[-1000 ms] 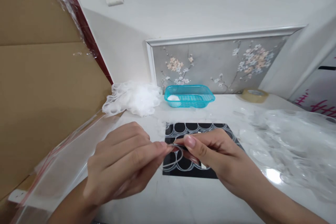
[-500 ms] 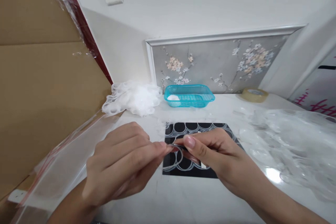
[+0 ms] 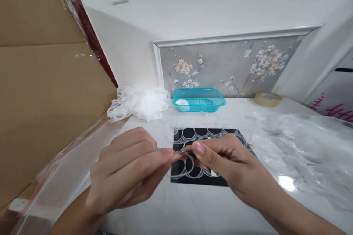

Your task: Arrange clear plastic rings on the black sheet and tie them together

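In front of me, my left hand (image 3: pixel 127 170) pinches a thin, clear plastic ring (image 3: pixel 192 167) between thumb and fingertips; part of the loop shows to the right of those fingers. My right hand (image 3: pixel 226 159) is closed on a small dark tool (image 3: pixel 189 153), its narrow tip reaching the ring's edge near my left fingertips. Most of the tool is hidden by my fingers, so its exact kind cannot be made out. Beneath both hands lies a black sheet (image 3: pixel 204 180) covered with pale ring outlines.
A heap of translucent rings (image 3: pixel 140 102) sits at the back left, beside a turquoise basket (image 3: pixel 217 104) with a white round piece inside. Tape roll (image 3: pixel 266 99) stands back right. Clear plastic pieces (image 3: pixel 306 147) spread on the right; a cardboard box (image 3: pixel 49 110) and plastic bag (image 3: pixel 71 169) are left.
Both hands stay almost in place. The visible curve of the clear ring has shifted very slightly to the right.
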`<state>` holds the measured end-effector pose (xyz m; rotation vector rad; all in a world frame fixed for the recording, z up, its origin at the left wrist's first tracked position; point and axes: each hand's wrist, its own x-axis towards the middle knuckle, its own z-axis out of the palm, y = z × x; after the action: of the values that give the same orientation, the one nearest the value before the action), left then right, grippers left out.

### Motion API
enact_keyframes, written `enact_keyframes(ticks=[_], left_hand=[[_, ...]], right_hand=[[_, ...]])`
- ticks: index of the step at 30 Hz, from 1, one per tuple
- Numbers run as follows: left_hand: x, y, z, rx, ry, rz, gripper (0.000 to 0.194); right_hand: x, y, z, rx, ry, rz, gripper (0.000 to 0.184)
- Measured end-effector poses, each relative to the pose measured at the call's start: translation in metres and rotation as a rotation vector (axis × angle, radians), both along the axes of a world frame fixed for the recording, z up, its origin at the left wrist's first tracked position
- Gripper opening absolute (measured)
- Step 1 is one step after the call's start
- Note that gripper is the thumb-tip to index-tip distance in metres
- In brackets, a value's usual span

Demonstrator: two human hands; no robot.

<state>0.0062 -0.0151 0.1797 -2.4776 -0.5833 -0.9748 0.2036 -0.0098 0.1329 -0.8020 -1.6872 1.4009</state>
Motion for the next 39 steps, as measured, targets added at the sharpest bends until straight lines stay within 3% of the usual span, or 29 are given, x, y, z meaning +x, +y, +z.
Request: enact_keyframes(ticks=[7,12,16,22,26,30,34,39], left_hand=[[0.002,0.001,-0.017,0.035,-0.194,0.022,0.009],[0.0,0.003,-0.024,-0.013,-0.21,0.01,0.008],[-0.001,0.004,-0.017,-0.056,-0.205,0.005,0.008],[-0.002,0.001,-0.002,-0.113,0.054,-0.04,0.011],[-0.001,0.0,-0.003,-0.031,-0.075,-0.005,0.014],[-0.002,-0.002,0.001,-0.092,0.065,0.03,0.016],[-0.003,-0.001,0.007,-0.056,0.089,0.022,0.015],[0.0,0.0,0.002,-0.001,0.027,0.008,0.01]], right_hand=[[0.0,0.0,0.0,0.002,0.0,0.006,0.052],[0.001,0.0,-0.001,0.024,-0.016,0.001,0.052],[0.002,0.001,0.001,0.046,-0.018,0.005,0.05],[0.0,-0.001,0.004,0.089,-0.066,-0.015,0.05],[0.002,-0.001,0.006,0.041,-0.061,-0.103,0.05],[0.007,-0.002,0.009,-0.03,-0.054,-0.114,0.047],[0.007,-0.004,0.009,0.033,-0.053,-0.111,0.049],[0.006,-0.004,0.005,0.069,-0.08,-0.094,0.052]])
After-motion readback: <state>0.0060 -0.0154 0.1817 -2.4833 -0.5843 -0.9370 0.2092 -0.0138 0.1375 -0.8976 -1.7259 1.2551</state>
